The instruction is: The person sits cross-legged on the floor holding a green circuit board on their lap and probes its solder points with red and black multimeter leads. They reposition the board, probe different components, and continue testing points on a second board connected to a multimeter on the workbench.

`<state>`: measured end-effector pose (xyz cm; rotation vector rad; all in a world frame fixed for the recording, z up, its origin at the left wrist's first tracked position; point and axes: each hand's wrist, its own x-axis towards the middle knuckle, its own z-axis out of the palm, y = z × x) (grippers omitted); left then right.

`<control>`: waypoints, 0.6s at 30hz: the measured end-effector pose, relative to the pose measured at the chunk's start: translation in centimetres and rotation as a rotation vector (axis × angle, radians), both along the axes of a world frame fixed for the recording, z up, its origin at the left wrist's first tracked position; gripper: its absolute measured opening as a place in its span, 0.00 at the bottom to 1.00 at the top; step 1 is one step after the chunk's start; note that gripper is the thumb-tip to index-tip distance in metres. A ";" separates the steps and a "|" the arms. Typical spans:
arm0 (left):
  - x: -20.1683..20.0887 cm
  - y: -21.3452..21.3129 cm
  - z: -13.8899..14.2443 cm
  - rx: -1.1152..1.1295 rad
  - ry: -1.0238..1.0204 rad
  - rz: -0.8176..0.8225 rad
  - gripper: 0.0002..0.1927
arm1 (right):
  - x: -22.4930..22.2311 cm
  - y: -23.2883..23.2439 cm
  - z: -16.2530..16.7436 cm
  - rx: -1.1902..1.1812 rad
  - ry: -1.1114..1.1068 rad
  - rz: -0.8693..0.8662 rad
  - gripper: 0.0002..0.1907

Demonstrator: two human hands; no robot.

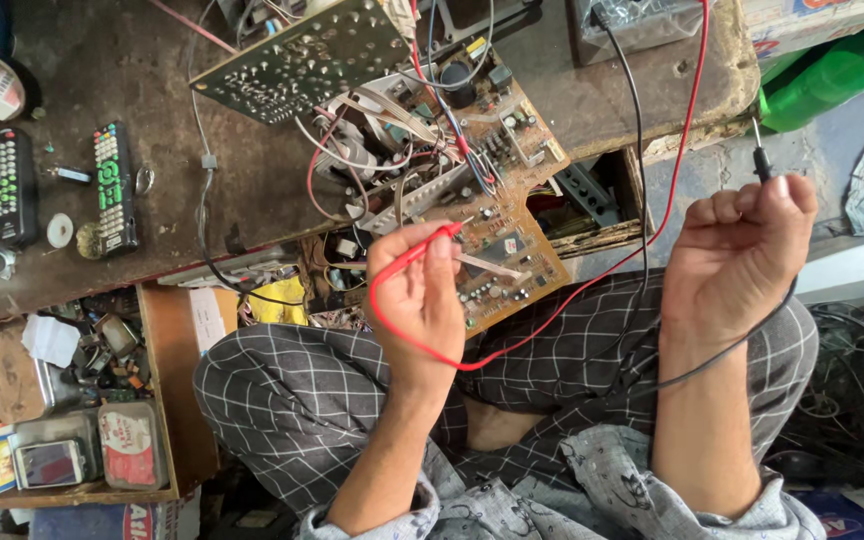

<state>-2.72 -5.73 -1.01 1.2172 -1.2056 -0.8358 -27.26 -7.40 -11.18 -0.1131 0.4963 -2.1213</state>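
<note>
Cluttered and dark, a worn wooden workbench (102, 80) is filling the upper frame, with checked-trousered knees below it. Fingers of the left hand (417, 295) are being closed around a slim red test probe (422, 250), its tip being pointed towards a brown printed circuit board crowded with components (507, 255) that is propped against the bench edge. The right hand (737, 255) is being curled into a loose fist around a black test probe (760, 160), held upright and well apart from the board. A red lead (642, 245) and a black lead (642, 180) are being trailed across the lap and over the board.

Judged from this: the red tip could be slipped between neighbouring solder points, bridging them, since the board is resting unclamped. The slack leads could be snagged on the loose tangled wires (372, 150) above, tugging a probe aside. A green perforated board (302, 60) and two remote controls (112, 190) are lying farther off.
</note>
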 end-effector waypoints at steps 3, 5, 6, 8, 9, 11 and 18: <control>-0.5 -0.8 0.2 -0.009 -0.080 0.011 0.10 | 1.2 0.2 0.6 0.003 0.122 0.005 0.09; -0.7 -1.2 0.3 0.010 -0.162 0.028 0.09 | 2.5 0.2 1.2 0.032 0.206 0.018 0.10; -0.7 -1.3 0.3 0.002 -0.187 0.025 0.09 | 3.2 0.2 1.5 0.050 0.246 0.028 0.10; -0.7 -1.4 0.3 -0.011 -0.235 0.018 0.09 | 4.5 0.2 2.0 0.057 0.345 0.054 0.09; -0.6 -1.4 0.2 -0.061 -0.278 0.025 0.08 | 5.2 0.2 2.1 0.045 0.404 0.070 0.09; -0.5 -1.4 0.0 -0.160 -0.366 0.039 0.08 | 6.3 0.1 2.4 0.081 0.503 0.129 0.07; -0.2 -1.3 -0.7 -0.095 -0.366 0.005 0.07 | 9.6 -0.1 2.2 0.297 0.645 0.286 0.07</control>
